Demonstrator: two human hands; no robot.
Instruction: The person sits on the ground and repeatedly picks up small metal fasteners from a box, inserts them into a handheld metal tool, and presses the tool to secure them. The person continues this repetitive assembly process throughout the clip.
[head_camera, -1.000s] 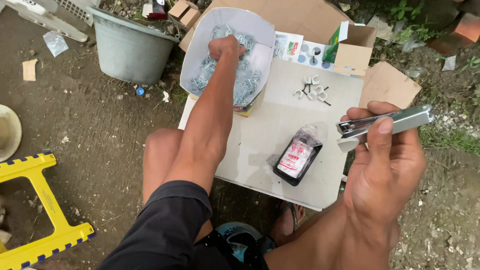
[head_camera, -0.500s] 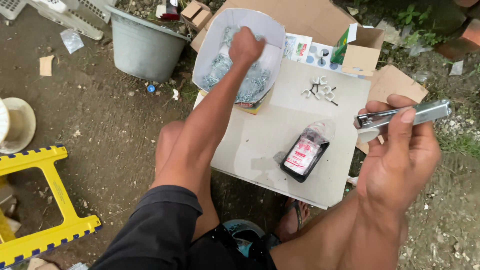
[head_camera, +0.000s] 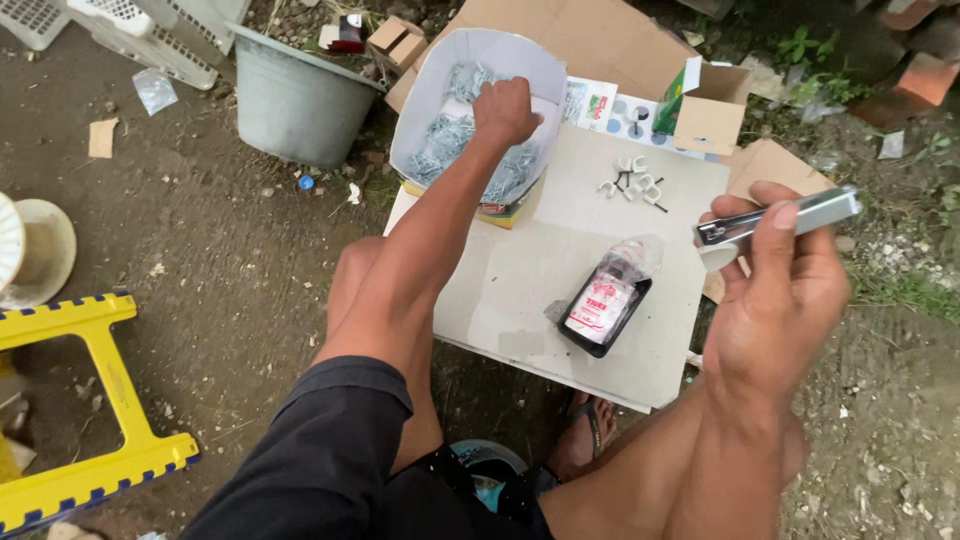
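My left hand (head_camera: 507, 110) reaches into a white paper-lined box (head_camera: 432, 75) full of small silvery metal pieces (head_camera: 445, 140), fingers curled among them; what it grips is hidden. My right hand (head_camera: 775, 290) is raised at the right and holds a silver metal stapler (head_camera: 790, 218) by its body. Below it, on a pale square board (head_camera: 520, 270), lies a small black tray with a red-and-white plastic packet (head_camera: 605, 305). A few white cable clips (head_camera: 632, 185) lie near the board's far edge.
A grey bucket (head_camera: 295, 100) stands on the dirt at the upper left, white crates (head_camera: 150, 30) behind it. A yellow stool frame (head_camera: 90, 400) is at the left. Cardboard pieces (head_camera: 580, 35) and a small open box (head_camera: 705, 105) lie behind the board. My sandalled foot (head_camera: 590, 430) is under the board's near edge.
The view has shifted slightly; my left hand stays in the box, moving among the metal pieces. My right hand keeps hold of the stapler at about the same height.
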